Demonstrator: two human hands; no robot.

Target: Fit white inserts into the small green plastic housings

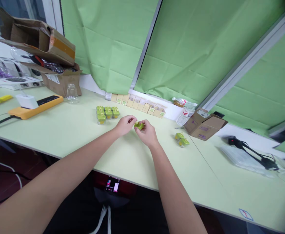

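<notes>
Over the middle of the table, my right hand (pixel 147 131) grips a small green lid (pixel 139 126) between thumb and fingers. My left hand (pixel 126 125) is closed in a pinch at the lid's left side, where a small pale yellow piece (pixel 136 123) shows at its fingertips. To the left behind my hands stands a group of several small clear containers (pixel 101 118) with green lids and pale yellow loops on top. A few more green-lidded containers (pixel 181 139) stand to the right.
A row of small cardboard boxes (pixel 142 104) lines the back edge. Plastic bottles (pixel 185 103) and an open carton (pixel 203 125) are at back right. Left are an orange power strip (pixel 40 106), a clear jar (pixel 71 93) and stacked cardboard boxes (pixel 59 78). A phone (pixel 112 184) lies below the table edge.
</notes>
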